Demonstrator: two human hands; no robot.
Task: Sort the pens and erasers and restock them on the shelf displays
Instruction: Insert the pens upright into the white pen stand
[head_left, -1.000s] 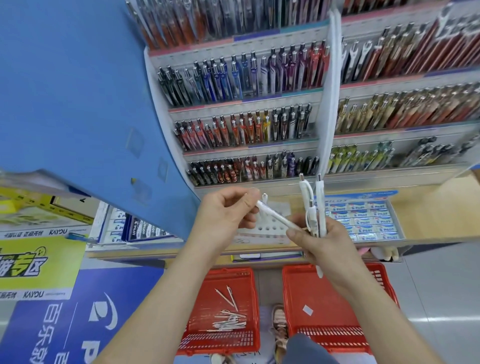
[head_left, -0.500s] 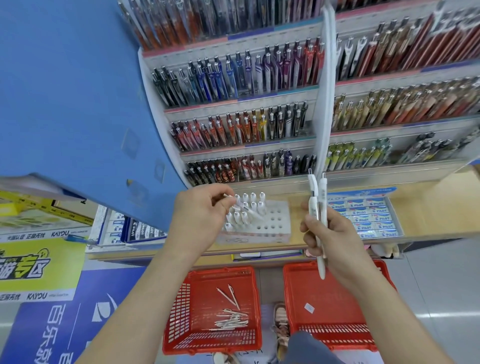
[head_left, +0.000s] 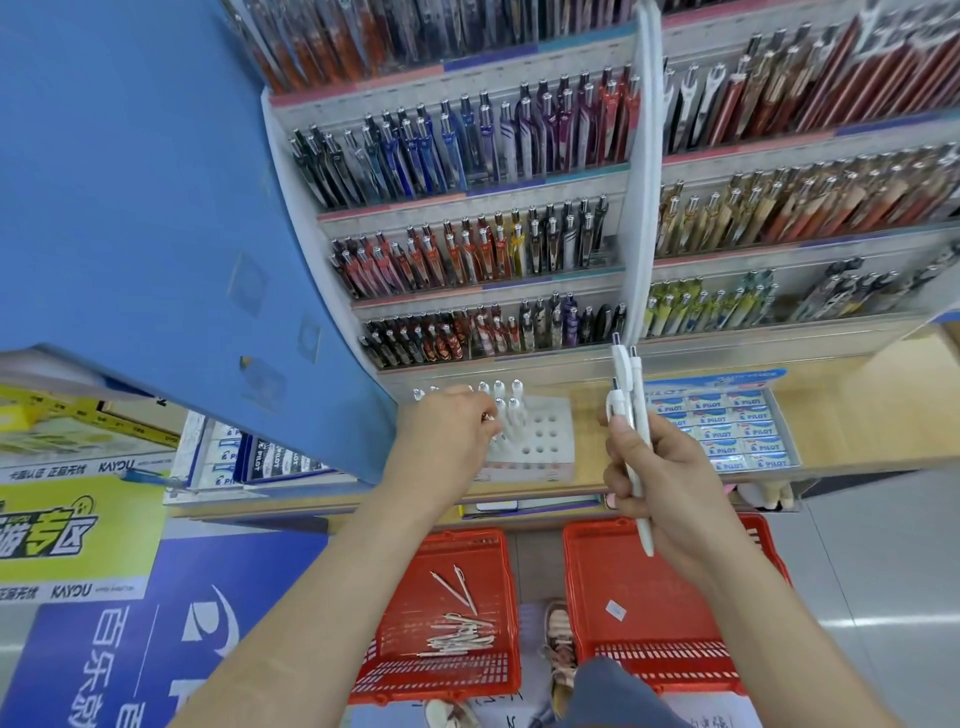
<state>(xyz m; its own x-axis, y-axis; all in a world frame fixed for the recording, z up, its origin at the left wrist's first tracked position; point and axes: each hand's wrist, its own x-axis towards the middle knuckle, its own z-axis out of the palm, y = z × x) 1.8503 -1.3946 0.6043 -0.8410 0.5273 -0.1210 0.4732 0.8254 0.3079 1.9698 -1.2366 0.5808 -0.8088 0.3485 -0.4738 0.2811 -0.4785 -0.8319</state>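
While the right hand grips a bunch of white pens upright, the left hand is curled over the white holder on the shelf, fingertips among the standing pens; whether it pinches one I cannot tell. Boxed erasers sit near the holder's right.

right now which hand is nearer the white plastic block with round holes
Left. The left hand is over the left part of the white plastic block, reaching among its standing pens. The right hand grips white pens off to the block's right, clear of it.
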